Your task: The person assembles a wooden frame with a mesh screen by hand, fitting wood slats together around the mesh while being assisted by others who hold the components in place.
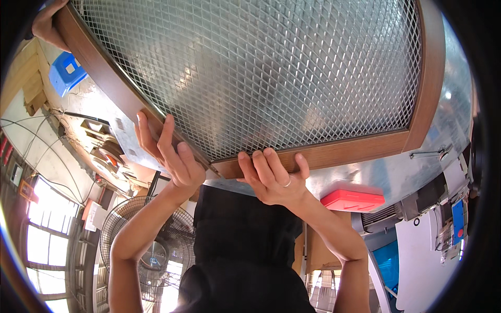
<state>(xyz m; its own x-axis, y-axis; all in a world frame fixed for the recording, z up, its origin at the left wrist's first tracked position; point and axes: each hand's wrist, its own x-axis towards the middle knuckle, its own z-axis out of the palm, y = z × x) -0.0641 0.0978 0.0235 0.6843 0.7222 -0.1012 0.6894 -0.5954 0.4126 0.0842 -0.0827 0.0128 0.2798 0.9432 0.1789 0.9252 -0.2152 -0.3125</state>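
Observation:
A large brown wood-look frame (334,151) with a silver diamond mesh panel (271,73) fills the upper middle of the head view. At its near left corner my left hand (175,156) grips the left rail, fingers over the top edge. Just right of that corner, my right hand (274,177) has its fingers curled over the near rail; a ring shows on one finger. Another person's hand (49,26) touches the frame's far left end. The undersides of both my hands' grips are hidden.
Beneath the frame lies a shiny metal tabletop (334,180), with a red plastic case (353,200) near its front edge. A metal tool (430,154) rests at the right. A blue stool (65,73) stands far left, and a fan (151,250) is behind my left arm.

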